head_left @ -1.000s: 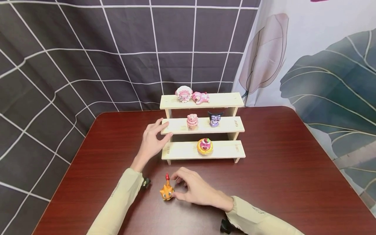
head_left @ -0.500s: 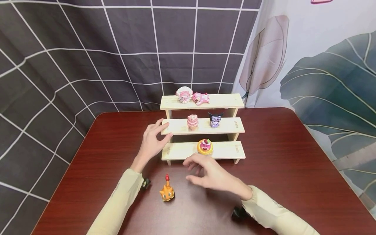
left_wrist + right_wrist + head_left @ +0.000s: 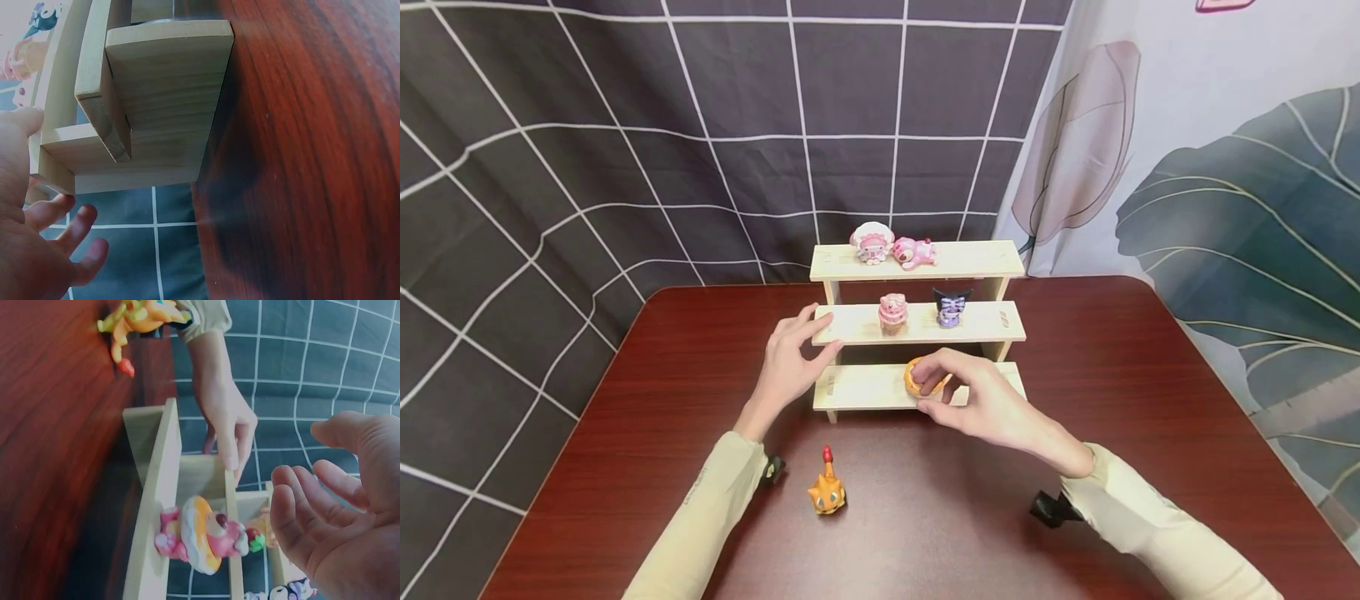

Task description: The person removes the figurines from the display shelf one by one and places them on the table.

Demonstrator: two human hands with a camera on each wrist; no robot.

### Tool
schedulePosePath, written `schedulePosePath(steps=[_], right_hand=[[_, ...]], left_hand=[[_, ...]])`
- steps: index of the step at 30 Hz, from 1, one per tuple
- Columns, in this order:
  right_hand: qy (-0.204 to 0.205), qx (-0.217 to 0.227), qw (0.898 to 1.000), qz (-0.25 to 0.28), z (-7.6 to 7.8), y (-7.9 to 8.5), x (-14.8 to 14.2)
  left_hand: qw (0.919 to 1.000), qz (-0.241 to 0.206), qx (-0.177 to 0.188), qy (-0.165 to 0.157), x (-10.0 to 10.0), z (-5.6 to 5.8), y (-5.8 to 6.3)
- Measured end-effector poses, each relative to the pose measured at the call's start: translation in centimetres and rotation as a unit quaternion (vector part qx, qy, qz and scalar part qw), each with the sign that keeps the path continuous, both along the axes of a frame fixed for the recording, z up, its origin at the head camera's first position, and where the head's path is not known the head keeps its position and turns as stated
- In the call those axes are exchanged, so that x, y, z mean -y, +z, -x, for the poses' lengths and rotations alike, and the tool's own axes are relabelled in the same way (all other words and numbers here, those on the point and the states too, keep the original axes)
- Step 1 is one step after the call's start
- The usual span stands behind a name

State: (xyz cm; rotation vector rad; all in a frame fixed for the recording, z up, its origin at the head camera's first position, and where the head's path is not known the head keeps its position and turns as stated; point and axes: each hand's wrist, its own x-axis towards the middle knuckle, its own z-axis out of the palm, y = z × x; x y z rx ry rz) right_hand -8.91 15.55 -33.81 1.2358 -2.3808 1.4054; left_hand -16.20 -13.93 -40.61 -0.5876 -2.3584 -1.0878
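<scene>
My left hand (image 3: 786,358) holds the left end of the middle board of a three-tier wooden shelf (image 3: 857,387), thumb at its front edge. On the lowest board sits a pink bear figurine in a yellow-orange ring (image 3: 215,534). Over it in the head view reaches my right hand (image 3: 981,400), hiding most of the figurine. The right wrist view shows that hand's fingers spread loosely, with a gap between them and the figurine. An orange figurine (image 3: 827,497) with a red-tipped tail stands on the table in front of the shelf.
On the middle board stand a pink cone-shaped figurine (image 3: 892,313) and a purple figurine (image 3: 951,310) with a black hood. The top board carries a white-hooded figurine (image 3: 872,245) and a lying pink one (image 3: 914,252). Behind the brown table (image 3: 700,333) hang curtains (image 3: 662,167).
My right hand has left the orange figurine and moved up and right to the figurine on the lowest board. My left hand stays at the shelf's end.
</scene>
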Motion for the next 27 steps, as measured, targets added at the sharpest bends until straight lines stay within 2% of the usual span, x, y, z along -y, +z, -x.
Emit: schedulePosePath(steps=[8,17,23,27], right_hand=[[-0.018,-0.007,1.000,-0.018,0.6,0.9,-1.1],[-0.046,-0.009,0.999,-0.004,1.8,2.5,-2.1],[-0.073,-0.028,0.997,0.007,2.8,3.4,-2.6],[-0.083,-0.021,0.996,0.017,3.4,4.0,-2.7]], left_hand=[[1.0000,-0.001,-0.004,-0.001,0.1,0.0,-0.1],[1.0000,-0.001,-0.004,-0.002,0.0,0.1,-0.1],[1.0000,0.001,0.001,-0.003,0.1,0.1,-0.2],[1.0000,-0.002,-0.003,-0.003,0.1,0.1,-0.2]])
